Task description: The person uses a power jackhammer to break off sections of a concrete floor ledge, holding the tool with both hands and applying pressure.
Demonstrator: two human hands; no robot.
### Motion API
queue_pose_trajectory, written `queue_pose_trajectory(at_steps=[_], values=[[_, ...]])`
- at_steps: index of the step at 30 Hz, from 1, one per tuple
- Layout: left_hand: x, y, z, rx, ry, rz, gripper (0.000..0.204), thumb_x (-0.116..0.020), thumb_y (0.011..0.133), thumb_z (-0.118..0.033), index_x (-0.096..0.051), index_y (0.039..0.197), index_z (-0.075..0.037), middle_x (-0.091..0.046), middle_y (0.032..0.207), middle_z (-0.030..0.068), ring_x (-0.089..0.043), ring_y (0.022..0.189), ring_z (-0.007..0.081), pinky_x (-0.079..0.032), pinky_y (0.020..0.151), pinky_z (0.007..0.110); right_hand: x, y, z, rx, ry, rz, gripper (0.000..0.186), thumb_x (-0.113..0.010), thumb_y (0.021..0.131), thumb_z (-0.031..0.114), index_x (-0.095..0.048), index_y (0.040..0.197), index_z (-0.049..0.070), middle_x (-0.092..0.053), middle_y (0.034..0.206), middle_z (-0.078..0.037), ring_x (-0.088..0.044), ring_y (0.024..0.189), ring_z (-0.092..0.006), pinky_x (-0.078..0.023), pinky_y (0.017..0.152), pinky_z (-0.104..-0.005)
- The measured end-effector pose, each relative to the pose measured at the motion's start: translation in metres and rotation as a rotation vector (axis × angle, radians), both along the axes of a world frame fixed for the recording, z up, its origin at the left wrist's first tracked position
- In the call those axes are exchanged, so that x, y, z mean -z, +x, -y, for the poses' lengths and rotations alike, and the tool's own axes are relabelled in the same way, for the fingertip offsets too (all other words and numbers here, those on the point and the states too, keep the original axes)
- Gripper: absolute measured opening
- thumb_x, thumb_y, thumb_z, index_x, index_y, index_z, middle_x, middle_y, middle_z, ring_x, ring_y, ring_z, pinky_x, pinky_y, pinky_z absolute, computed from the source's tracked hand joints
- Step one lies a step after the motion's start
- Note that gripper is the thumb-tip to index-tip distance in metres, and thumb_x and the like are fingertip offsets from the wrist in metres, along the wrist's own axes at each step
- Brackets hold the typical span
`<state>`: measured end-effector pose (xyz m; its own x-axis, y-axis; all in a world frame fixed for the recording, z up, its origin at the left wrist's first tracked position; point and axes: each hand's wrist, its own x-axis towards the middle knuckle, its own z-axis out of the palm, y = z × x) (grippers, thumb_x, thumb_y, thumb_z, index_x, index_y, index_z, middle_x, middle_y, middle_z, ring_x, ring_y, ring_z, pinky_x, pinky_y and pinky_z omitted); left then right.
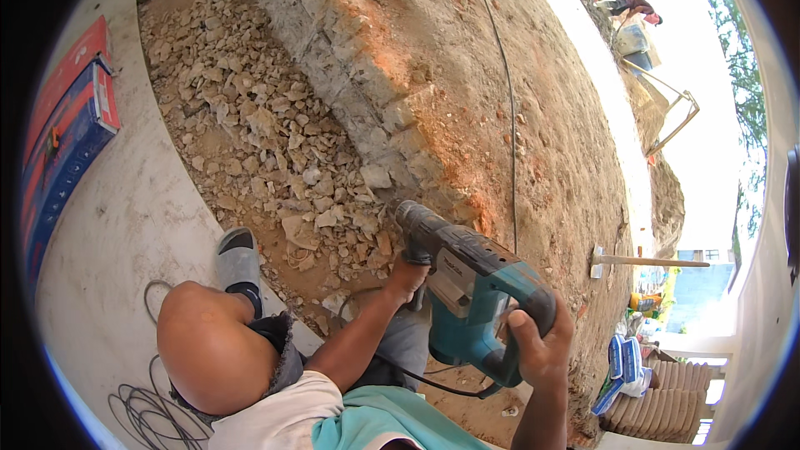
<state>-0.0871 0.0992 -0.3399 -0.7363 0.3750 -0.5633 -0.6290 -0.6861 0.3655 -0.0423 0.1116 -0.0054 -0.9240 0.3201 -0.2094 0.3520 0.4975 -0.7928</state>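
Observation:
A teal and black demolition hammer lies slantwise across the middle of the view, its dark nose toward the broken edge of a concrete ledge. My left hand is closed round the side handle near the front. At the back, my right hand wraps the rear handle, thumb on top. The bit beyond the nose cannot be made out. Beside the nose, loose rubble fills the trench along the ledge. A black power cord runs from the rear of the hammer, near my legs.
Red and blue boxes stand on the pale floor at left, with coiled cable lower down. Another cable crosses the soil. At right are a long-handled hammer, blue and white bags and a distant person.

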Motion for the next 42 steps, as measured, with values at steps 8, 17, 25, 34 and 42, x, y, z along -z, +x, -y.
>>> queue_pose_trajectory(at_steps=[8, 17, 25, 34, 42], values=[[-0.138, 0.003, 0.010, 0.165, 0.023, -0.270, 0.016, -0.071, 0.077, 0.000, -0.063, 0.090, -0.003, -0.064, 0.077, 0.0045, -0.058, 0.064, 0.0137, -0.046, 0.055, 0.030, -0.089, 0.057, -0.031, 0.034, 0.149, -0.213, 0.059, -0.077, 0.081, 0.037, -0.054, 0.114, -0.006, -0.062, 0.078, -0.008, -0.059, 0.067, -0.0135, -0.046, 0.059, -0.0249], [-0.067, -0.002, 0.008, 0.052, 0.086, -0.236, 0.014, -0.076, 0.078, -0.007, -0.064, 0.086, -0.004, -0.064, 0.071, 0.0034, -0.059, 0.062, 0.0126, -0.046, 0.054, 0.032, -0.045, 0.051, 0.028, -0.036, 0.234, -0.127, 0.058, -0.075, 0.082, 0.039, -0.051, 0.111, -0.005, -0.063, 0.077, -0.010, -0.061, 0.065, -0.0150, -0.049, 0.058, -0.0249], [-0.009, 0.016, 0.010, 0.203, 0.384, -0.283, 0.053, -0.077, 0.081, -0.013, -0.055, 0.129, -0.005, -0.061, 0.119, 0.0090, -0.058, 0.109, 0.0214, -0.049, 0.091, 0.037, -0.044, 0.069, 0.054, -0.447, 0.423, 0.127, 0.047, -0.080, 0.082, 0.021, -0.052, 0.112, -0.001, -0.062, 0.080, -0.006, -0.061, 0.075, -0.0151, -0.050, 0.063, -0.0308], [-0.093, -0.023, 0.025, 0.064, 0.108, -0.118, 0.037, -0.072, 0.082, -0.006, -0.061, 0.117, -0.004, -0.064, 0.109, 0.0056, -0.060, 0.097, 0.0177, -0.049, 0.081, 0.035, -0.047, 0.027, 0.000, -0.355, 0.614, 0.053, 0.058, -0.077, 0.085, 0.027, -0.048, 0.128, 0.002, -0.060, 0.081, -0.008, -0.053, 0.077, -0.0113, -0.047, 0.069, -0.0302], [-0.010, -0.058, -0.002, 0.128, -0.062, 0.006, 0.021, -0.063, 0.089, -0.018, -0.064, 0.106, -0.006, -0.064, 0.094, 0.0064, -0.057, 0.085, 0.0168, -0.046, 0.075, 0.036, -0.020, -0.090, 0.005, -0.053, 0.088, 0.093, 0.030, -0.073, 0.087, 0.025, -0.058, 0.094, 0.000, -0.059, 0.071, -0.002, -0.053, 0.061, -0.0073, -0.043, 0.055, -0.0230]])
